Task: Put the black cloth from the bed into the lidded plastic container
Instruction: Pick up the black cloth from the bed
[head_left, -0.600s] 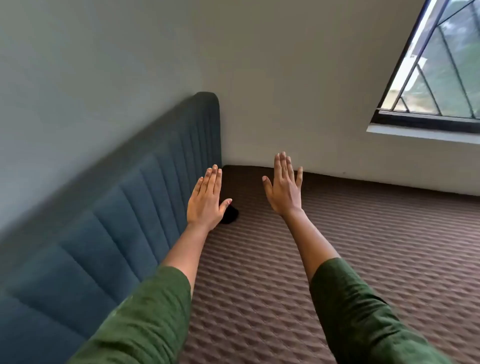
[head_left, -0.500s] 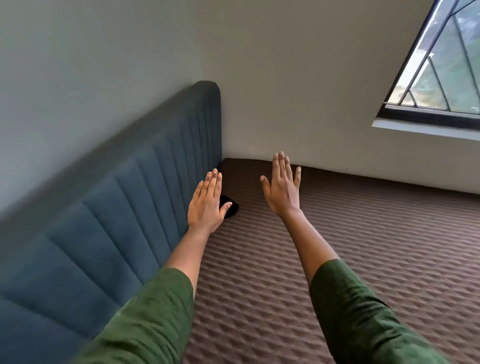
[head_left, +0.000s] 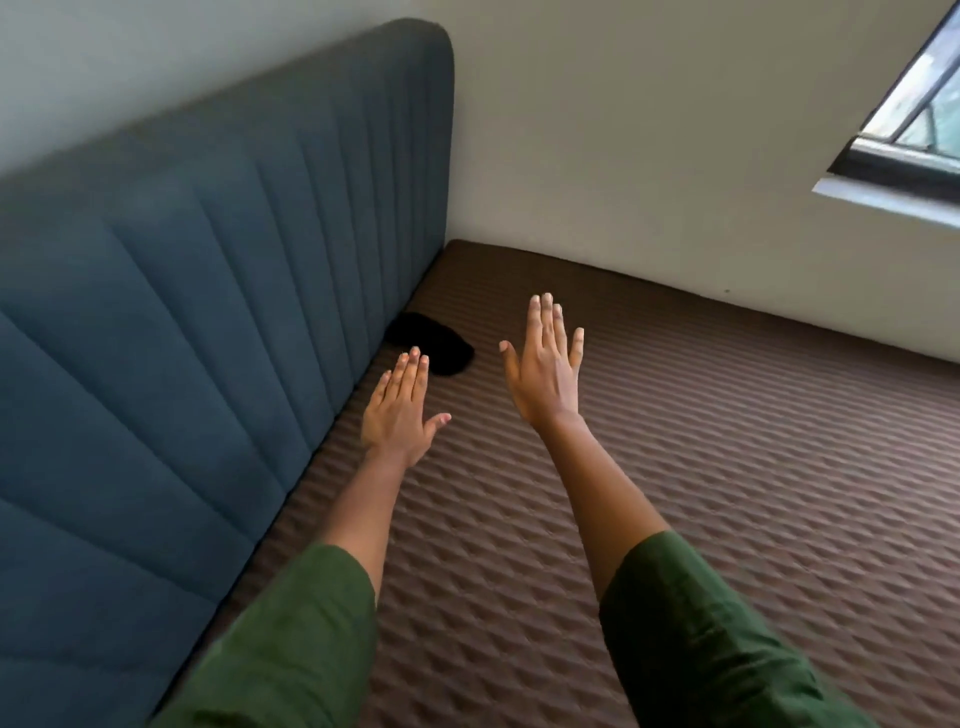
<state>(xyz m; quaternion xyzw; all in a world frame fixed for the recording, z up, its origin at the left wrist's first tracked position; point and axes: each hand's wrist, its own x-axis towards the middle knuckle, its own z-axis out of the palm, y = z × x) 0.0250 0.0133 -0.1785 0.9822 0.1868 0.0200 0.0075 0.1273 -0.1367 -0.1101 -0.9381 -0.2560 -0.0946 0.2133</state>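
Note:
A small black cloth (head_left: 432, 343) lies bunched on the brown quilted mattress (head_left: 727, 467), tight against the foot of the blue headboard. My left hand (head_left: 402, 410) is flat and empty, palm down, its fingertips just short of the cloth's near edge. My right hand (head_left: 545, 366) is also flat and empty, held a little to the right of the cloth and apart from it. Both arms wear green sleeves. No lidded plastic container is in view.
The padded blue headboard (head_left: 218, 291) runs along the left side. A pale wall (head_left: 649, 145) closes the far side of the bed, with a window (head_left: 919, 130) at the upper right. The mattress stretches wide to the right.
The view has tilted down and closer, so the cloth, earlier mostly hidden behind my left hand, now shows nearly whole. Both hands stay flat and empty.

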